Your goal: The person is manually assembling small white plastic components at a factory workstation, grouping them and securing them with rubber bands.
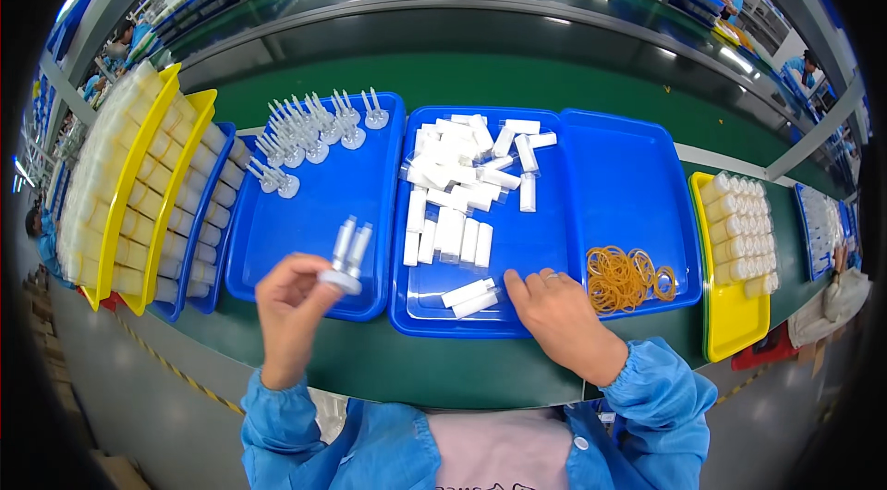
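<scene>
My left hand (294, 305) pinches a clear plastic part (346, 261) by its round base, over the front of the left blue tray (342, 176); two upright tubes rise from that base. Similar round-based parts with thin stems (314, 144) stand in the tray's far half. My right hand (565, 316) lies over the front right of the middle blue tray (527, 241), fingers apart, with nothing visible in them. Just left of its fingertips are two white cylinders in clear sleeves (471, 298). A pile of the same white cylinders (453, 167) fills the middle tray's far part.
Tan rubber bands (624, 279) lie in the right blue tray (619, 176). A yellow tray (737, 328) of white rolls stands farther right. Stacked yellow and blue trays (152, 204) with whitish cylinders rise at the left. Beyond the green table (443, 84), people work among more trays.
</scene>
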The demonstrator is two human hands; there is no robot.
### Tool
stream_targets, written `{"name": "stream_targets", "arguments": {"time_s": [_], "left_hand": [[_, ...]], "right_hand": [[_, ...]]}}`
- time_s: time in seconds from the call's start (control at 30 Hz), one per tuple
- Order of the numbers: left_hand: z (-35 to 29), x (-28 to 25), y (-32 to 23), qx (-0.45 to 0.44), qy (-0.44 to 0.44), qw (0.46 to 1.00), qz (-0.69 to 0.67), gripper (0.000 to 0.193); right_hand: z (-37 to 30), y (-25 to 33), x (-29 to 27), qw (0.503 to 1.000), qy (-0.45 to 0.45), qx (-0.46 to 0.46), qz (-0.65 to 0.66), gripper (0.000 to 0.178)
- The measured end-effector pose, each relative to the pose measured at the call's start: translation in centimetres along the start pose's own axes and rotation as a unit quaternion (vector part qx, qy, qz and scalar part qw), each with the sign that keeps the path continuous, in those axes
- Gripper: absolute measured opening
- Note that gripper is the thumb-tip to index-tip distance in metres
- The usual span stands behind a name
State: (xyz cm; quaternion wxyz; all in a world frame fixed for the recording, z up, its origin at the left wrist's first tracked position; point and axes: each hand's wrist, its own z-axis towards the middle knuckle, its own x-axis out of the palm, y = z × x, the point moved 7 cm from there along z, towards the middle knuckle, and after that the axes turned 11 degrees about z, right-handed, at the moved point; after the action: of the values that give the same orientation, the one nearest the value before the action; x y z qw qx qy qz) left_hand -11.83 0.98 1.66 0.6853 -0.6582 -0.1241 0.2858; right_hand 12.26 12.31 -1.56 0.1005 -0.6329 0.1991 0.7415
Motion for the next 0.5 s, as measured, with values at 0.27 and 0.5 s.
{"name": "stream_targets", "arguments": {"time_s": [0.27,0.5], "left_hand": [[-5.0,8.3,0.6,-0.009,0.215,0.973,-0.088,0.016],[-6.1,12.4,0.1,0.001,0.269,0.953,-0.139,0.016]], "right_hand": [[-3.1,-6.0,-4.4,0.704,-0.239,0.204,0.637,0.030],[-3.5,-5.3,-1.4,0.471,-0.249,0.206,0.821,0.020]]}}
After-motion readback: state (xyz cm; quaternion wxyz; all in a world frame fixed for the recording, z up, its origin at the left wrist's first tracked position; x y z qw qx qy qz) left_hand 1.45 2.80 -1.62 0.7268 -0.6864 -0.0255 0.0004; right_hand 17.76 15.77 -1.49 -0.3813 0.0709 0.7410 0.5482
